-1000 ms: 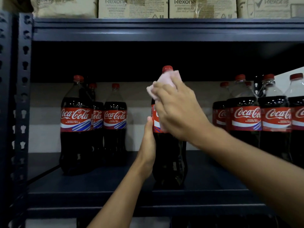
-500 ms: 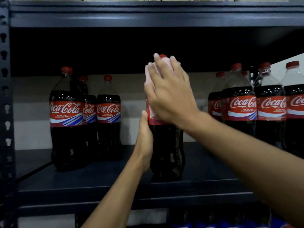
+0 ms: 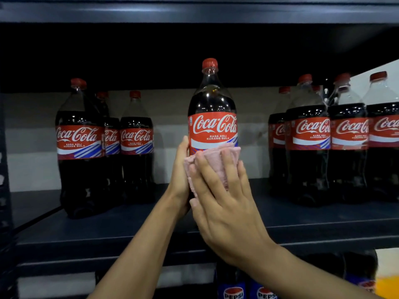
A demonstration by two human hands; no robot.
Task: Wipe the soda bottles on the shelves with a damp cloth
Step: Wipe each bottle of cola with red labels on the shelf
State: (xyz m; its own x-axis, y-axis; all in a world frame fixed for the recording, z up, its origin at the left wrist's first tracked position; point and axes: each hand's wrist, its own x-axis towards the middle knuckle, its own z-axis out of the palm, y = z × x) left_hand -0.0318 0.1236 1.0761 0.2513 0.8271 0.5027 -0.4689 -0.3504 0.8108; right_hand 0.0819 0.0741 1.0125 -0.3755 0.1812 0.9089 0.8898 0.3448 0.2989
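Bottle (image 3: 212, 108) upright at the shelf (image 3: 129, 229) front, between our hands. Our left hand (image 3: 180, 173) clasps its left side, thumb lying up against the label edge. Its fingers pass behind the bottle, out of sight. Our right hand (image 3: 226, 203) lies flat, fingers straight and spread, pressing the pink cloth (image 3: 218, 162) on the bottle's front just under the label.

Cloth and hands hide the lower body and base; we cannot tell whether it stands on the shelf.

Above the grip: red cap, label reading "Coca-Cola" and "RASA ASLI KURANG GULA".

Left of the grip, well apart: left bottles (image 3: 78, 145), three, same label, the rear ones partly hidden.

Right of the grip: right bottles (image 3: 311, 137), packed close, labels overlapping and cut by the frame edge; count unclear.

Below the grip, under the shelf: Pepsi bottles (image 3: 234, 292), dim, blue "PEPSI" labels cut off at the bottom.
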